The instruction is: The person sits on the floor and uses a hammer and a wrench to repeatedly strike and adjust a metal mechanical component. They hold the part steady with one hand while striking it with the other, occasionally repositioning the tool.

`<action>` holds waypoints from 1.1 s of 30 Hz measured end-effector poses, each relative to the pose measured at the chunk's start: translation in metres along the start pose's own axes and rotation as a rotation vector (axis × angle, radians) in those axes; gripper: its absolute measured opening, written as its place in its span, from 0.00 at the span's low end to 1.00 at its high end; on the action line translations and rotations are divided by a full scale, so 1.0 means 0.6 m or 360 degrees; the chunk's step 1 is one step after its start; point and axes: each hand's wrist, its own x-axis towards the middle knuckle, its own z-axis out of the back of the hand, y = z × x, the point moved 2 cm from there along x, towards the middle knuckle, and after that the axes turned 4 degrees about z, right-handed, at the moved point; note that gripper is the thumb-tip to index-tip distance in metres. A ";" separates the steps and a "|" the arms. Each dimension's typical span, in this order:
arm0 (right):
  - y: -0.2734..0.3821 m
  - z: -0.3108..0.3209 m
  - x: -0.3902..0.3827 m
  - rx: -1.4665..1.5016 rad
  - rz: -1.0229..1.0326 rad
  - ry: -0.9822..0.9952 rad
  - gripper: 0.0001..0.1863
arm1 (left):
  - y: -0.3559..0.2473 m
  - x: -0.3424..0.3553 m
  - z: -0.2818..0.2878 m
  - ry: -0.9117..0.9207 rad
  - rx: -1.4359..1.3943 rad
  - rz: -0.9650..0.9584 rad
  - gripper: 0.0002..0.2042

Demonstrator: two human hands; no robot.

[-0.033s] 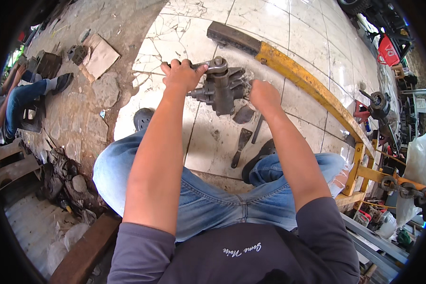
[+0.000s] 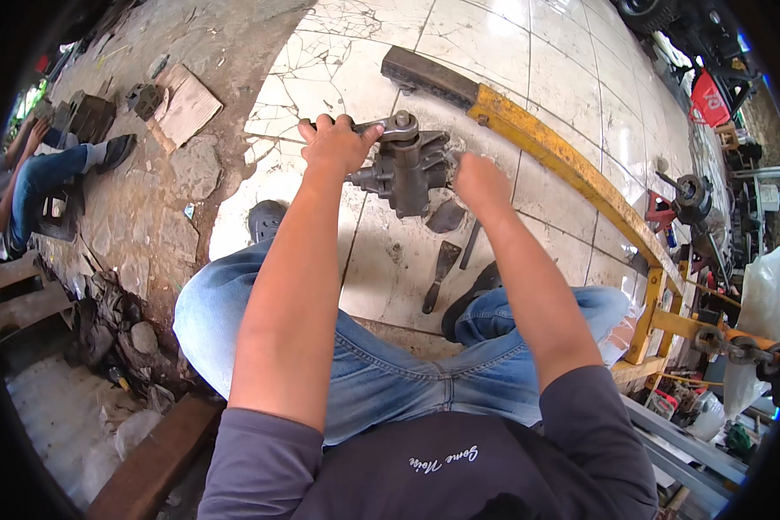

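A dark, greasy steering gearbox [image 2: 405, 184] stands on the tiles between my feet. A metal lever arm [image 2: 398, 130] is fixed by a nut on its top and points left. My left hand [image 2: 333, 143] is closed over that arm's outer end, thumb along it. At the gearbox's right side my right hand [image 2: 482, 180] is a fist; what it grips there is hidden. Below the gearbox lie a dark rounded flat piece [image 2: 445, 217], a scraper [image 2: 443, 276] with a dark handle, and a thin dark bar [image 2: 470, 245].
A yellow steel beam [image 2: 563, 147] with a dark end arches past the far side and down to the right. Tools and parts crowd the right edge. At left, another person's leg [image 2: 50, 186] shows near a cardboard piece [image 2: 190, 108]. A wooden beam [image 2: 157, 455] lies lower left.
The view has shifted slightly. Both hands keep their places at the gearbox, with no clear movement of it.
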 end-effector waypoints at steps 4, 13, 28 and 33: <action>-0.011 -0.026 -0.013 0.0128 0.0034 -0.0077 0.15 | -0.002 -0.006 0.000 0.0054 -0.0008 0.0025 0.37; -0.022 -0.056 -0.008 0.0403 0.0185 -0.0007 0.17 | -0.003 -0.005 0.001 0.0062 -0.0001 0.0045 0.37; -0.040 -0.015 0.014 0.0550 0.0067 0.0144 0.19 | -0.003 -0.006 0.005 0.0081 0.0012 0.0042 0.38; -0.023 -0.025 -0.022 0.0668 0.0276 0.0189 0.17 | -0.003 -0.008 0.005 0.0068 0.0006 0.0023 0.38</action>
